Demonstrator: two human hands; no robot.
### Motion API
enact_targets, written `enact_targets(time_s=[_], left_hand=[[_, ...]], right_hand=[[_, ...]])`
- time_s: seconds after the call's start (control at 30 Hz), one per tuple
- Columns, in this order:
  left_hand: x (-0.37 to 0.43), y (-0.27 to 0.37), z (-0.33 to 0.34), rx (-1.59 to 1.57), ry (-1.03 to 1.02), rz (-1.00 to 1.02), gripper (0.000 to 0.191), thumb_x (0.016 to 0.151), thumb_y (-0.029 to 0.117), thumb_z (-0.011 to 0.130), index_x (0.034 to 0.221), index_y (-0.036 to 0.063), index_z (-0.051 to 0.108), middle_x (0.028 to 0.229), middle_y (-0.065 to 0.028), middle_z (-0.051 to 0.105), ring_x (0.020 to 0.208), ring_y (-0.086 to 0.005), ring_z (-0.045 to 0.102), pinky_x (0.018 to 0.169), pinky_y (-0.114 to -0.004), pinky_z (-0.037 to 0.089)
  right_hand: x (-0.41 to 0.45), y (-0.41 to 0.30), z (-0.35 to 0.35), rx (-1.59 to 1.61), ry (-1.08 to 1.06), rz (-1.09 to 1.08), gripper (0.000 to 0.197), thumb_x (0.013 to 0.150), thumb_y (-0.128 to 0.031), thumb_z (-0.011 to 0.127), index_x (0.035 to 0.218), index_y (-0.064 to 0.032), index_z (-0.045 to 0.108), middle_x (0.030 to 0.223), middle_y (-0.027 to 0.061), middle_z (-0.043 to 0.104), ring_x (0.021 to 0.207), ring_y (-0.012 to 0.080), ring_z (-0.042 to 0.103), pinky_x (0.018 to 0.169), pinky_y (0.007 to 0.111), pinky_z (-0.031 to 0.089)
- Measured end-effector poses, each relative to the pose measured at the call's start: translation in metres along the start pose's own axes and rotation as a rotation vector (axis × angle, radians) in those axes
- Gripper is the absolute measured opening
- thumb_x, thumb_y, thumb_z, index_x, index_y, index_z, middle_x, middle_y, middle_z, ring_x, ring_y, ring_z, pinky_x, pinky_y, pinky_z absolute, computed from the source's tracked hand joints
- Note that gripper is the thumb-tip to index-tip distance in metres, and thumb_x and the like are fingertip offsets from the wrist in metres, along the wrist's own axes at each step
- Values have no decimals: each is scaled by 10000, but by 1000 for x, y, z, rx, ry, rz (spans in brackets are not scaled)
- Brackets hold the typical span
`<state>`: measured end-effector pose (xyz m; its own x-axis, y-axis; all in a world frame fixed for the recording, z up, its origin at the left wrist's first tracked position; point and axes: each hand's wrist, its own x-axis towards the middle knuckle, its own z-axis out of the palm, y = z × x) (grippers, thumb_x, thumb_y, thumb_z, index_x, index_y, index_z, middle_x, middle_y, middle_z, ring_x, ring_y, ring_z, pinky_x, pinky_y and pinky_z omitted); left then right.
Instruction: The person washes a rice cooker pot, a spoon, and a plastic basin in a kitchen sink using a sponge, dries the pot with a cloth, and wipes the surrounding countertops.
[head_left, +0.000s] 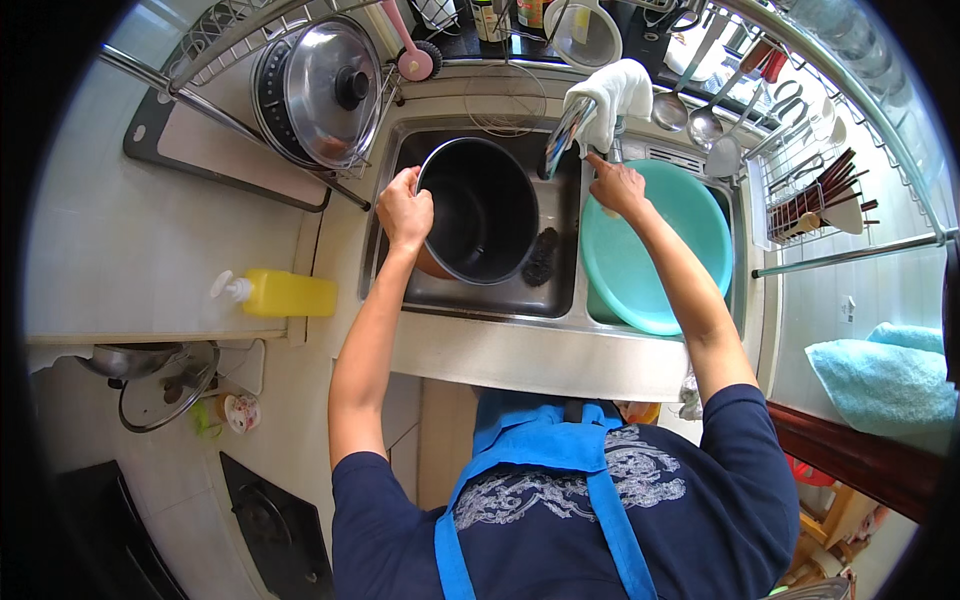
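Note:
My left hand grips the rim of a dark-lined pot, which is tilted so its inside shows, over the left basin of a steel sink. A dark scouring pad lies in that basin, right of the pot. My right hand is raised above a turquoise plastic basin in the right sink bowl. Its index finger reaches to the faucet, just below a white cloth draped over it; whether it touches is unclear. Nothing is seen gripped in that hand.
A lidded pot stands on a rack at the upper left. A yellow pump bottle lies left of the sink. Ladles hang behind the basin, and a wire basket holds chopsticks at the right. Metal rack rails flank both sides.

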<state>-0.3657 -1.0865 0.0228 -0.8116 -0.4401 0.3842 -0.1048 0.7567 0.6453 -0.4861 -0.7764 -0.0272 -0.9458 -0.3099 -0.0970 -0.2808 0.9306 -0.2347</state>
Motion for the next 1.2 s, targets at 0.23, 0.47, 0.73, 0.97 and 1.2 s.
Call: enact_targets(time_s=[0.23,0.47,0.73,0.97,1.2], left_hand=[[-3,-9,-7,-429,-350,-529,226,579,-54,590,547,86,415,523,30,379,484,-90,342,440,-255,292],[-11,14,1,-554,-413,-571,225,565,-64,579,561,98,423,536,21,398,478,-88,351,415,-250,266],[-21,30,9,-650,-273,-273,213,589,-52,531,550,71,361,530,43,344,512,-55,301,445,-237,278],[-41,22,-2,-512,-142,-310,190,608,-26,528,560,30,353,535,24,369,535,-66,335,479,-241,318],[-47,7,-9,-536,-143,-343,186,618,-16,521,567,33,348,541,17,367,551,-66,336,488,-246,326]], right_hand=[[-13,-1,-30,53,-94,51,418,755,-210,544,1170,-217,597,1018,156,649,945,333,622,825,406,488],[-26,-80,-20,1345,-117,384,264,829,-163,610,1039,-28,523,903,144,594,811,240,631,668,410,558],[-53,-152,37,1159,-644,-423,238,814,-156,633,1011,-40,566,941,118,601,880,231,615,755,409,540],[-43,-99,60,-83,-140,-409,184,767,-179,573,742,-3,623,766,182,652,742,320,658,648,424,537],[-63,-197,71,1480,-501,-134,168,862,-155,533,951,-21,578,720,46,576,644,174,577,541,315,474]])
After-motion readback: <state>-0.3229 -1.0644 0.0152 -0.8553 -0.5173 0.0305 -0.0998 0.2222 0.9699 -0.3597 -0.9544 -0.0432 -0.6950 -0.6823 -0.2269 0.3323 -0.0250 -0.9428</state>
